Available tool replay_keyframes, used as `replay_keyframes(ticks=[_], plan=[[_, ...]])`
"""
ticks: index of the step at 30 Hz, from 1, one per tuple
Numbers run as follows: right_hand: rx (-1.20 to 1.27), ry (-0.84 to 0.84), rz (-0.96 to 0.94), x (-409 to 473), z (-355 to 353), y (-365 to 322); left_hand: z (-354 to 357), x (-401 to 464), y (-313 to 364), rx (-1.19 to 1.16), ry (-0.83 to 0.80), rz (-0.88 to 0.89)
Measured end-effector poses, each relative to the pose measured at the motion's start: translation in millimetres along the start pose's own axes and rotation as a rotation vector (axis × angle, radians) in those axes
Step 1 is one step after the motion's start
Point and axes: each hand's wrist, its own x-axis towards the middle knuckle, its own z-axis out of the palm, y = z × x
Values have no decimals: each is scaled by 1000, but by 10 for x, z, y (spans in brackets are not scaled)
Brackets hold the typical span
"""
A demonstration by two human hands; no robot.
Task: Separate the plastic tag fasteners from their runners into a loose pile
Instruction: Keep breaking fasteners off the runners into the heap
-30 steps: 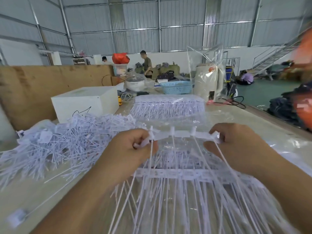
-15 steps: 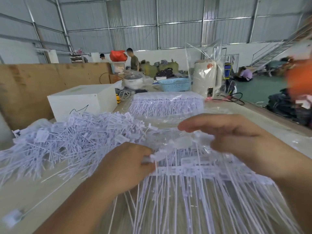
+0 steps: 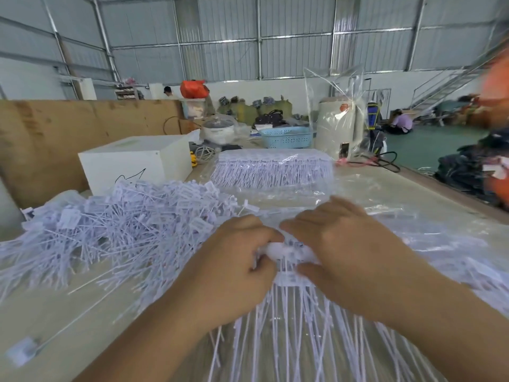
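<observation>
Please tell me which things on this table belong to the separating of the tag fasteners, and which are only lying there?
Part of the job:
left hand
right hand
fastener strip held between them
loose pile
bagged stack of unseparated fasteners

Only lying about:
white box
blue basket
lidded pot
black cable

We're inside a big industrial shed, a packing or garment workshop by the look of it: corrugated metal walls (image 3: 289, 37) on steel framing, a green painted floor (image 3: 429, 144), a metal staircase (image 3: 451, 84) far right. A person sits working on the floor (image 3: 400, 123), dark bundles of goods (image 3: 473, 166) piled at right, and a long worktop (image 3: 413, 188) under plastic sheeting.
</observation>
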Motion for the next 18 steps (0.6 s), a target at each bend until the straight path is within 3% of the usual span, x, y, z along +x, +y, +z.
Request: replay_keyframes(ticks=[3, 9, 18], plan=[[297, -88, -9, -15, 45, -47, -9, -3, 45, -70, 15, 57], [507, -111, 41, 36, 189, 109, -23, -2, -68, -365, 132, -81], [915, -144, 41, -18, 245, 76, -14, 26, -9, -580, 241, -147]])
